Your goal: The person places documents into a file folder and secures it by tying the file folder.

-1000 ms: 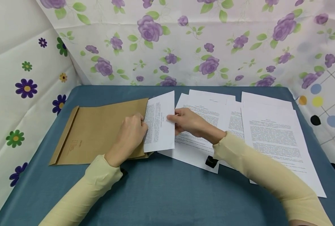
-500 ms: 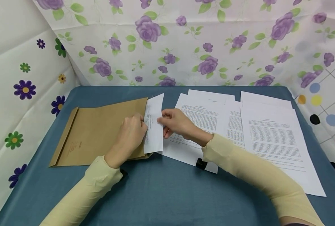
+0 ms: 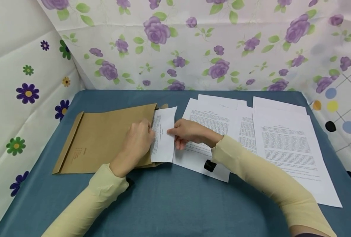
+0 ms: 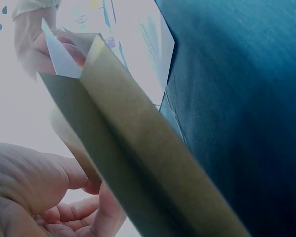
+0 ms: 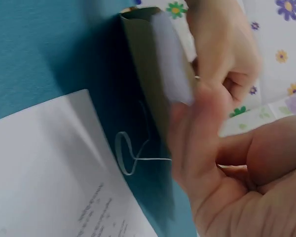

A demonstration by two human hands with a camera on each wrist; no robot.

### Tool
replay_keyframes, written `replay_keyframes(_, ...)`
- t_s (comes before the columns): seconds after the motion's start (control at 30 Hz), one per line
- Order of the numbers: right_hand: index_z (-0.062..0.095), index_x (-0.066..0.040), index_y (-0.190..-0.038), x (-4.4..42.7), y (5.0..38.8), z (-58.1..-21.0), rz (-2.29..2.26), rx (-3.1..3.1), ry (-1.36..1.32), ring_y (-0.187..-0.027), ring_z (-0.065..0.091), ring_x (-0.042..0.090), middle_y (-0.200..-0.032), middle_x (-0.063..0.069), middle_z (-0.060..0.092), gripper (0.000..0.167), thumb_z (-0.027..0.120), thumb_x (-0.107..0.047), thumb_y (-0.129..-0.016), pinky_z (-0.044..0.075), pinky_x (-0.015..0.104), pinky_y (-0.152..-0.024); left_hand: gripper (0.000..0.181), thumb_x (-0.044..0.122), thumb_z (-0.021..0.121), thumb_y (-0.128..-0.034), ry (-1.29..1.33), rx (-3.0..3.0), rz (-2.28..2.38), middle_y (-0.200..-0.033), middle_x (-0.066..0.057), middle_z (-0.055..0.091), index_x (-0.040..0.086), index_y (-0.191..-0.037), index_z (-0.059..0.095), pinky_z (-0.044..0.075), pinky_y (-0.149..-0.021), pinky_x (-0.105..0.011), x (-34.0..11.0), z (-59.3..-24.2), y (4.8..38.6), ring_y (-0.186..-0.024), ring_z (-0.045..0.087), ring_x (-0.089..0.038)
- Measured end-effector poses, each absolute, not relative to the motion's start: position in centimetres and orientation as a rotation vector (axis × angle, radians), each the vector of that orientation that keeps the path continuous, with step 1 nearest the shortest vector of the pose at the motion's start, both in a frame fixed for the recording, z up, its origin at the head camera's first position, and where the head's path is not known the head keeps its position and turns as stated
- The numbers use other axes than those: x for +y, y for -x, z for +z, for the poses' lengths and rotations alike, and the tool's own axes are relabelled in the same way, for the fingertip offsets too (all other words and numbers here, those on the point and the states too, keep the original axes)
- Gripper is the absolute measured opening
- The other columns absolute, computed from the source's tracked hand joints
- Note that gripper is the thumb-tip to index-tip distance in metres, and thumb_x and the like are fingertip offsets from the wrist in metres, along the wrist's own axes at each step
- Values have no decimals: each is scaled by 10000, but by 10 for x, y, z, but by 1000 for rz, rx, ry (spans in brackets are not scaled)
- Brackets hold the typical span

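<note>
A brown envelope lies at the left of the table, its mouth facing right. The left hand pinches the upper layer at the mouth; in the left wrist view the left hand grips the envelope's side, whose mouth gapes. A printed white sheet is partly inside, with its outer strip showing. At that sheet's right edge the right hand pinches it between thumb and fingers. In the right wrist view, the sheet sits in the mouth beside the right hand.
Several printed sheets lie overlapping across the right half of the blue table. A thin white string loops beside the envelope in the right wrist view. Flowered cloth hangs behind the table.
The right hand has moved left with the sheet, then slightly back and nearer the front. Less of the sheet shows outside the envelope than a second ago. The left hand has stayed in place.
</note>
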State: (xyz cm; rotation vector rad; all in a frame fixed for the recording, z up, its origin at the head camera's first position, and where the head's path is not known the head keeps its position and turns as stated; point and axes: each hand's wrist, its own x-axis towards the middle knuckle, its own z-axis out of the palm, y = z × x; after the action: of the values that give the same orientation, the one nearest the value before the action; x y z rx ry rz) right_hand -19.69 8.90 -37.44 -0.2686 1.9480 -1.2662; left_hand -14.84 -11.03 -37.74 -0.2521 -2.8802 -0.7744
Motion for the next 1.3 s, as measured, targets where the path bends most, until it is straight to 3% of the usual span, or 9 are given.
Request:
replay_keyframes(0.2, 592, 47, -793, 87, 201, -367, -1263, 1835, 234, -607, 724, 217, -734, 205, 719, 340, 544, -130, -1079, 592, 469, -827, 85, -71, 580, -909, 279, -2862, -744, -767, -157, 620, -31, -858, 635, 466, -525, -356, -108, -381, 147, -617, 564, -244)
replay_keyframes(0.3, 583, 32, -801, 82, 202, -364, -1221, 1906, 248, -584, 709, 195, -721, 190, 715, 313, 558, -122, -1072, 578, 501, -861, 105, -78, 586, -910, 291, -2847, -724, -745, -153, 604, -25, -827, 624, 451, -515, -352, -107, -381, 147, -606, 547, -237)
replay_keyframes(0.57, 635, 24, -820, 71, 208, -366, -1120, 1975, 251, -534, 663, 147, -719, 160, 715, 305, 592, -159, -1061, 599, 431, -783, 66, -43, 602, -928, 329, -2812, -695, -811, -201, 663, -55, -891, 655, 542, -575, -431, -106, -378, 146, -680, 660, -312)
replay_keyframes(0.77, 630, 29, -815, 68, 219, -370, -1119, 1927, 268, -482, 630, 144, -643, 147, 678, 353, 538, -176, -1087, 548, 291, -569, 80, -38, 641, -919, 363, -2769, -636, -764, -202, 643, -44, -841, 626, 541, -564, -457, -105, -379, 142, -672, 672, -347)
replay_keyframes(0.9, 608, 56, -836, 65, 225, -375, -1215, 1801, 230, -524, 673, 174, -661, 174, 677, 345, 505, -145, -1097, 577, 286, -592, 41, -42, 640, -926, 377, -2756, -653, -814, -215, 667, -74, -903, 653, 557, -568, -433, -105, -379, 140, -678, 683, -335)
replay_keyframes(1.13, 630, 138, -1011, 52, 226, -384, -1279, 1689, 226, -579, 699, 216, -691, 198, 675, 318, 428, -86, -1111, 593, 300, -615, 69, -37, 647, -936, 408, -2743, -702, -868, -213, 681, -89, -976, 667, 574, -593, -411, -101, -376, 136, -691, 687, -307)
replay_keyframes(1.3, 627, 144, -987, 47, 225, -388, -1303, 1702, 207, -555, 688, 213, -679, 193, 664, 348, 387, -74, -1114, 585, 293, -580, 62, -32, 640, -949, 430, -2745, -712, -869, -209, 672, -82, -976, 665, 577, -607, -420, -99, -373, 133, -714, 691, -317)
